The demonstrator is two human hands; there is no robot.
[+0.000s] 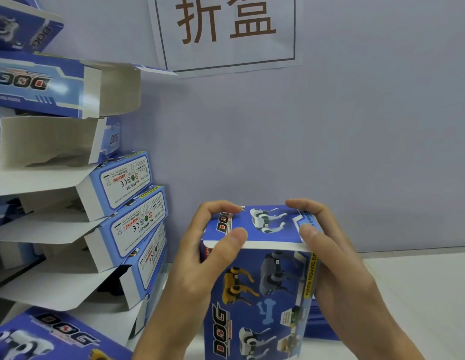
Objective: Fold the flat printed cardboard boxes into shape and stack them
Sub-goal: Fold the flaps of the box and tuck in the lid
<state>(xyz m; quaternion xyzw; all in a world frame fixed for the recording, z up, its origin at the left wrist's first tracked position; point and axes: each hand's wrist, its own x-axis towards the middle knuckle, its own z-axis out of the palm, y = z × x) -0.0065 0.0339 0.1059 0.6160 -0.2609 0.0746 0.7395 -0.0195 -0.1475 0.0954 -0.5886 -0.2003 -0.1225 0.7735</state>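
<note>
I see my left hand [200,258] and right hand [338,263] gripping the glossy blue printed cardboard box [257,294] between them, upright, long axis vertical, closed flap up. Left of my left hand leans a stack of folded blue boxes [122,203], matte grey insides showing; beyond hangs a white paper sign [226,32].

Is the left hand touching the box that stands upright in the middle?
Touching. In the head view the left hand grips the box, its thumb pressed on the top front edge.

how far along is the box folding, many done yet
Done: several folded boxes stacked at left, some ends still open. In hand: left hand and right hand press shut the top flap of an upright box. Left: flat boxes lie behind it; count unclear.
</note>
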